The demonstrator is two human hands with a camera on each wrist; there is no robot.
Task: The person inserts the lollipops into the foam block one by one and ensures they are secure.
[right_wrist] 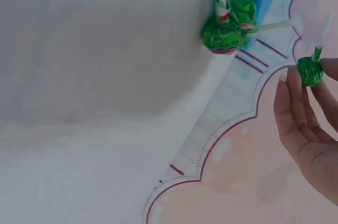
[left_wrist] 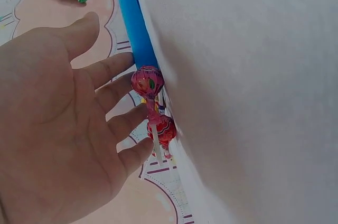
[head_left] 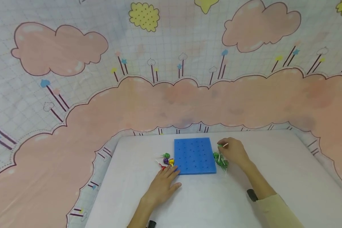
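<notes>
your right hand (head_left: pixel 234 151) pinches a green lollipop (head_left: pixel 223 145) by its wrapped head, stick pointing out, just off the right edge of the blue peg board (head_left: pixel 195 155). right wrist view confirms it: fingers curled round the green head (right_wrist: pixel 309 71). the remaining green lollipops (head_left: pixel 220 161) lie in a small pile on the white counter (head_left: pixel 273 164), touching the board's right side. your left hand (head_left: pixel 163 185) lies flat with fingers straight, holding nothing, fingertips at the mixed-colour lollipops (head_left: pixel 167 161) by the board's left edge; a pink one (left_wrist: pixel 147 82) sits just past the fingertips. no holes in the board look filled. my read: you're at the first pick, with insertion not yet done. next move likely needs the stick turned down, lined up over a hole and pushed in straight. left hand could steady the board.
</notes>
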